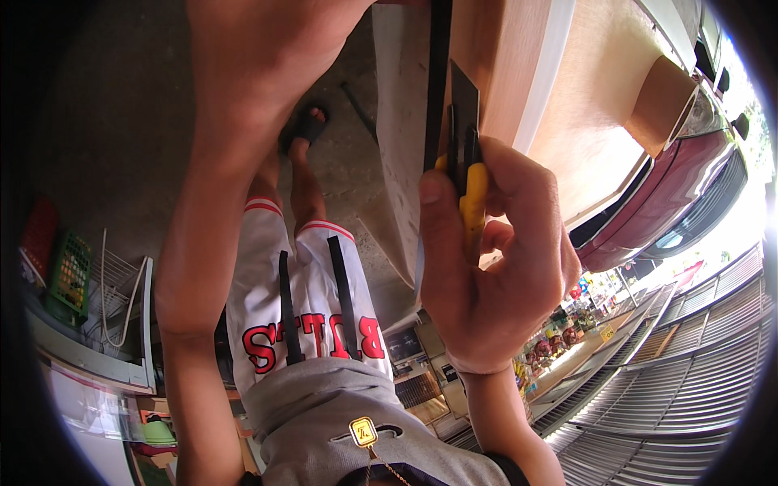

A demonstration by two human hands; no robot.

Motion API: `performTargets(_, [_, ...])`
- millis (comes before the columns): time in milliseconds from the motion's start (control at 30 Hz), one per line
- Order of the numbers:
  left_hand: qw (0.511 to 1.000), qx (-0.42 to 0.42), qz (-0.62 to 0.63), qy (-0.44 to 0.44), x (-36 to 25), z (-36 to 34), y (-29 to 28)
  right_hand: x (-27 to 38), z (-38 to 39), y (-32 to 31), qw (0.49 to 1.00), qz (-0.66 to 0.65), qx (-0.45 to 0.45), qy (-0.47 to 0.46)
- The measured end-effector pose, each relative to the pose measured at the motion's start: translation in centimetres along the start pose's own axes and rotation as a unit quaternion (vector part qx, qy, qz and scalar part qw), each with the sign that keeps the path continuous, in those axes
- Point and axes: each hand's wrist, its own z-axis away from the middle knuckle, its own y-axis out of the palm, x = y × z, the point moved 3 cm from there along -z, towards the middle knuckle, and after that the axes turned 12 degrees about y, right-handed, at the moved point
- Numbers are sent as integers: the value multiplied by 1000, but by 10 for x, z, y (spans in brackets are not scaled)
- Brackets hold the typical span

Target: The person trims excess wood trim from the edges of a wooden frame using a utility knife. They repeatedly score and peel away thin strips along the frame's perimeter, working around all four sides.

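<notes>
My right hand (506, 251) is closed around a yellow and black utility knife (472, 198), thumb on one side and fingers on the other. Its blade points up the picture, against or very near the edge of a pale wooden panel (510, 57). A black strip (438, 89) runs along that edge, left of the blade. My left hand (312, 20) reaches up to the panel's far end, and the top of the picture cuts off its fingers, so its grip is hidden.
A roll of brown tape (656, 109) stands on the wooden surface at the right. Beyond it is a dark red car (656, 202). A slatted metal shutter (664, 364) fills the lower right. At the left are a green basket (71, 275) and a white wire rack (121, 283).
</notes>
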Motion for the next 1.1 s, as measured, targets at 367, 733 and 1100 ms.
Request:
performTargets(367, [998,-37,-53,-11,-13,17,15,-4,8,1,1000,6,2,7])
performTargets(733, [984,-65,22,-167,-17,43,14,-10,16,5,1000,6,-1,6])
performTargets(1100, [950,-21,241,-199,0,84,-9,-14,26,5,1000,8,-7,0])
